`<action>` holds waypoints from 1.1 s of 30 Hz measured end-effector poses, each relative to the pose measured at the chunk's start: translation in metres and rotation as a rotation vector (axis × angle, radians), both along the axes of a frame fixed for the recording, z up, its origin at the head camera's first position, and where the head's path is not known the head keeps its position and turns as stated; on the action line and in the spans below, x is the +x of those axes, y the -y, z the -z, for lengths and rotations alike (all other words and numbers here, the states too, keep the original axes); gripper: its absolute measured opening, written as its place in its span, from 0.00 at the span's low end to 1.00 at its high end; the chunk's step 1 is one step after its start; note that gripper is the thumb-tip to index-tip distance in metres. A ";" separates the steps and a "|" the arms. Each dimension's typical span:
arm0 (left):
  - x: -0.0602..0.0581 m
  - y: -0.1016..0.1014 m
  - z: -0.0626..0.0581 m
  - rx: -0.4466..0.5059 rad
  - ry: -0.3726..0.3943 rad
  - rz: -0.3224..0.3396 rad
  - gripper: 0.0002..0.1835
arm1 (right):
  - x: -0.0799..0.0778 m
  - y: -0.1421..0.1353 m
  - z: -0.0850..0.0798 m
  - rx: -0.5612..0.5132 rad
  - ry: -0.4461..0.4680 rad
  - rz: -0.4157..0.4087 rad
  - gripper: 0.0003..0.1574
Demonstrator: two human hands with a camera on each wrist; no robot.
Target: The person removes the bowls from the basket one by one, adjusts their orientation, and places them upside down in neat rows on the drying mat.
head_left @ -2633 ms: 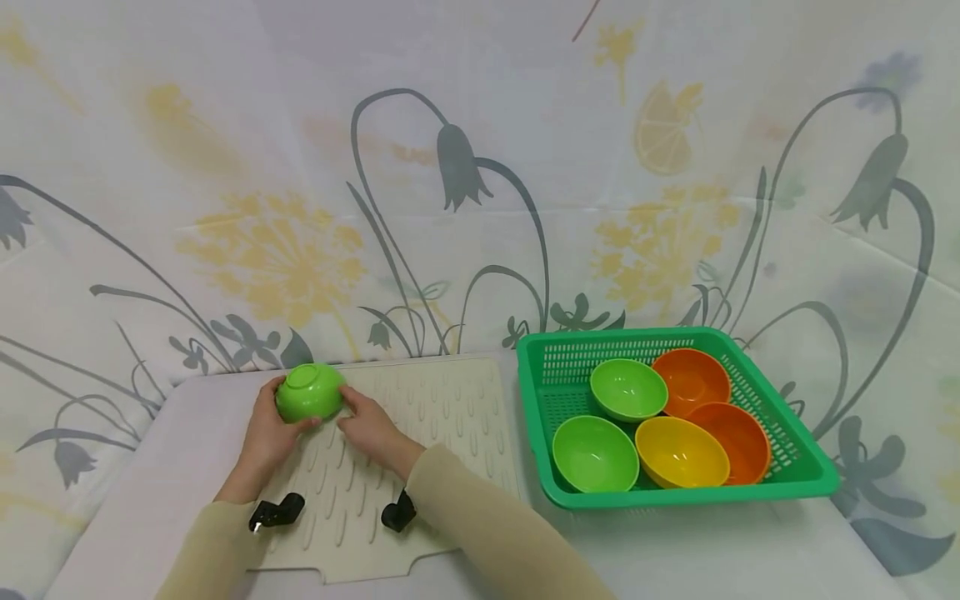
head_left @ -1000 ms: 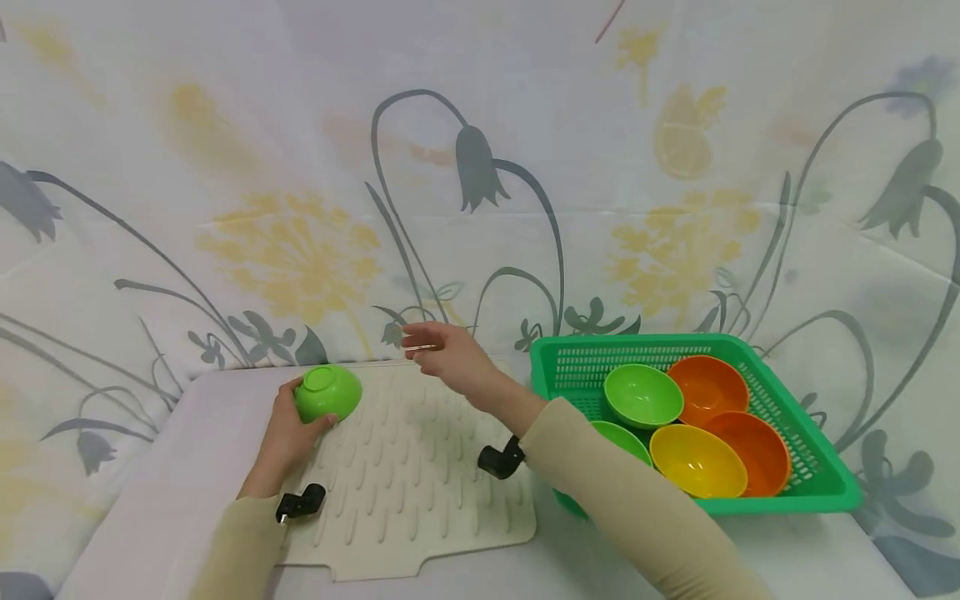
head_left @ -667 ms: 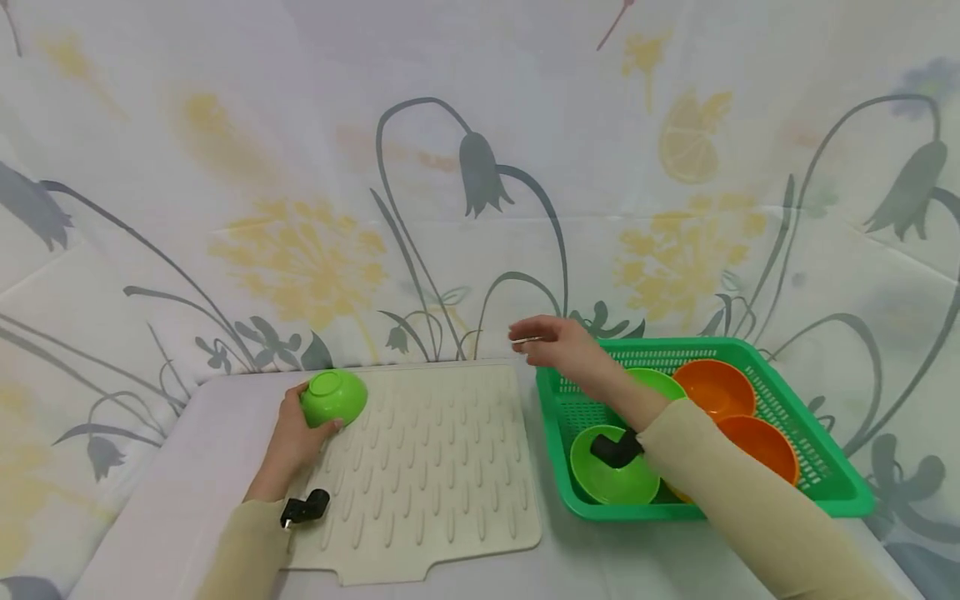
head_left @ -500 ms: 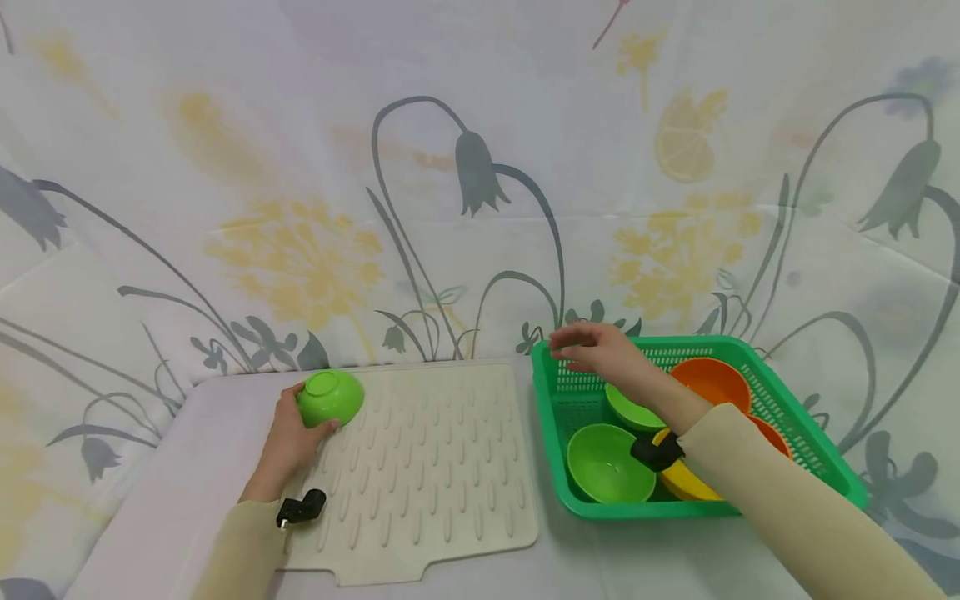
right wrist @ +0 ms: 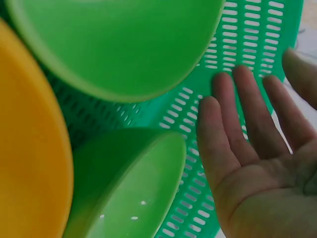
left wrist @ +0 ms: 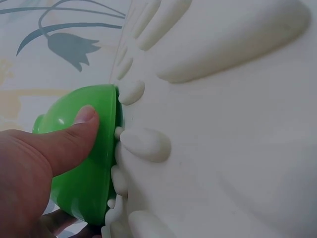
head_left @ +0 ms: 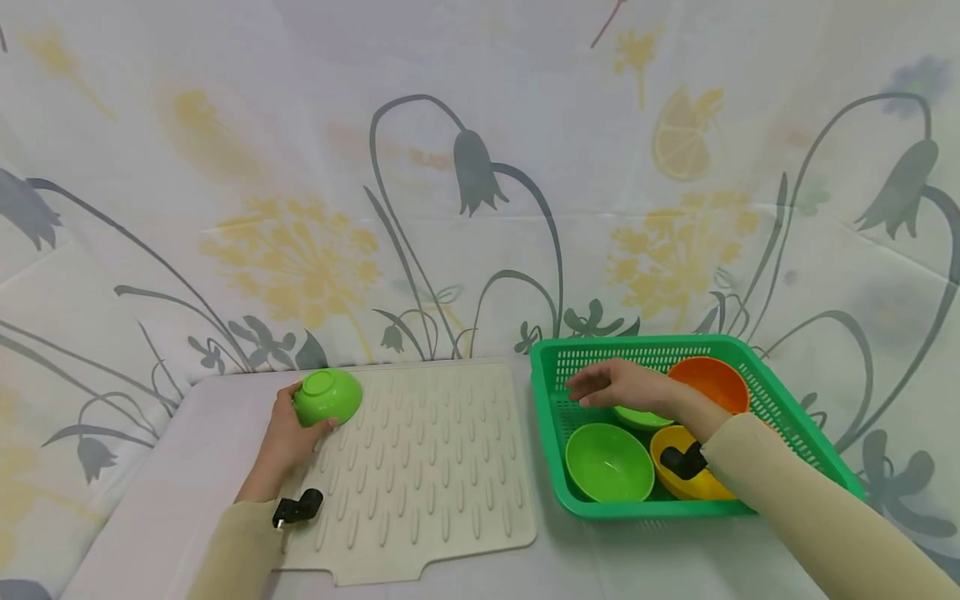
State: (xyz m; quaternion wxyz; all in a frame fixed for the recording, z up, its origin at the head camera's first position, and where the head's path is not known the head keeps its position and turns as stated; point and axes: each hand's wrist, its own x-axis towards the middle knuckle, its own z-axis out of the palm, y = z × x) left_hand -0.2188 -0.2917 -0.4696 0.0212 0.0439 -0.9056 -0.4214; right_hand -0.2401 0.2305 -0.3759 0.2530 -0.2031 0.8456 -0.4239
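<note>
On the near side of the left hand (head_left: 288,440), the mat (head_left: 427,467) ends in a tabbed edge; to that hand's right its ridges run on, stopping short of the basket (head_left: 637,507). The basket's near rim lies on the near side of the right hand (head_left: 624,386), its left wall just left of the fingertips. Between near rim and right hand sit the front green bowl (head_left: 609,463) and, right of it, the yellow bowl (head_left: 693,488). The left hand grasps the held bowl (head_left: 330,398), upside down, rim against the ridges, thumb on its side. Both hands were on it in the earliest frame; since then the right hand has crossed to the basket and sunk lower. It is released, fingers loose, over the rear green bowl (head_left: 643,418). Beyond the right wrist is the orange bowl (head_left: 712,379); farthest, the flowered cloth (head_left: 480,275).
</note>
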 end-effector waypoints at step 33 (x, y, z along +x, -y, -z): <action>0.001 0.001 -0.005 -0.017 -0.008 -0.013 0.48 | 0.013 -0.012 -0.009 0.345 -0.186 -0.210 0.19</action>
